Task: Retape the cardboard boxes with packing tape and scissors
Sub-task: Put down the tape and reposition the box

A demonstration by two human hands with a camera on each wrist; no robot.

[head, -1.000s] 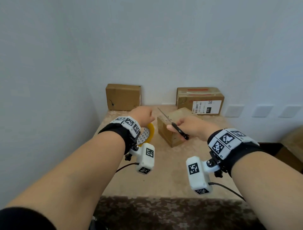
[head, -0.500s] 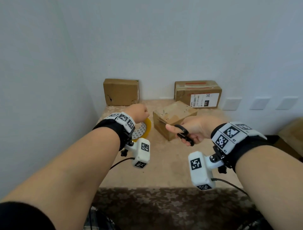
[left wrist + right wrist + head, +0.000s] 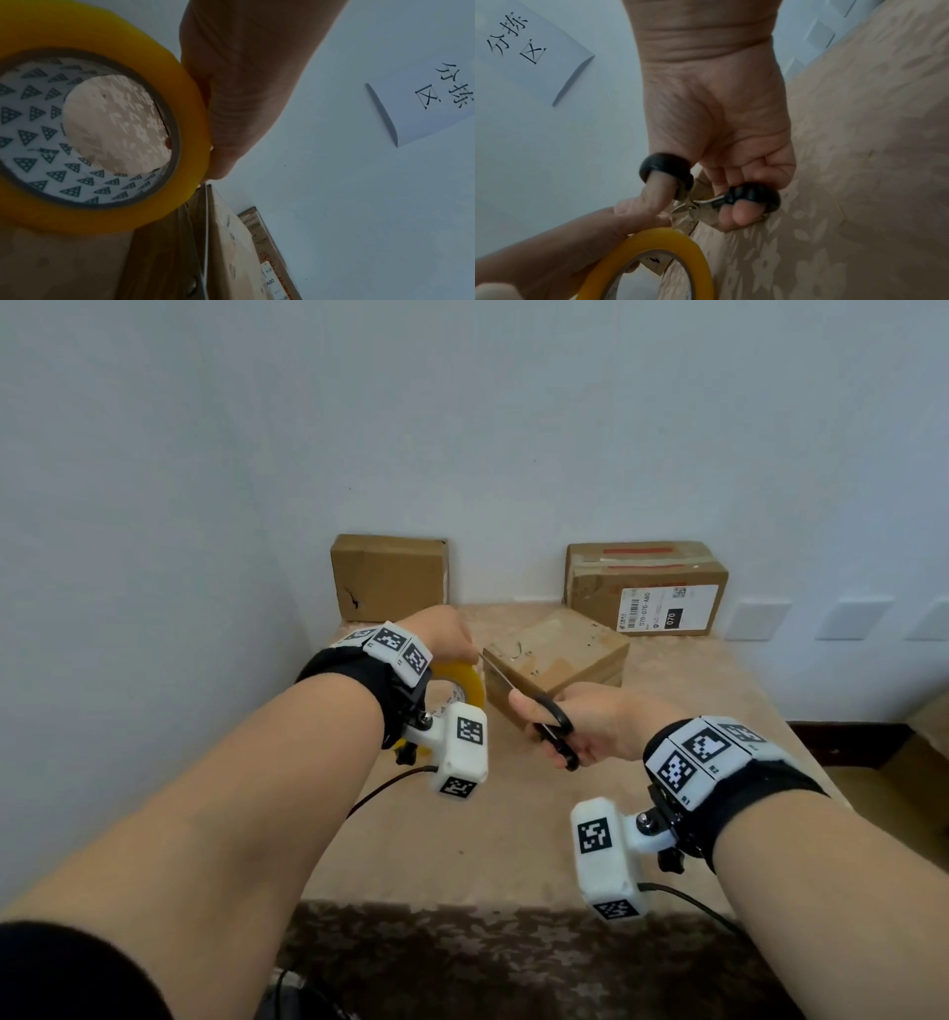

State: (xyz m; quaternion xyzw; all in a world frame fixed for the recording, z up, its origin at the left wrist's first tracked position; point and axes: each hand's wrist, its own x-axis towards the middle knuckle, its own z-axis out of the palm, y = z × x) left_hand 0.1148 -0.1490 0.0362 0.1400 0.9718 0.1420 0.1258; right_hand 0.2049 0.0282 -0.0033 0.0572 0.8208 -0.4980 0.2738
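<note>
Right grip (image 3: 580,726): my thumb and fingers threaded through the black loops of the scissors (image 3: 552,719), blades parted, tips now reaching the left grip (image 3: 444,636), no longer raised over the box. Left grip: clenched on the yellow tape roll (image 3: 459,685), held just beside the near box (image 3: 557,654) on the table (image 3: 462,839). Tape strand itself: cannot tell. Reading: cut imminent. Two boxes (image 3: 390,577) wait at the wall.
</note>
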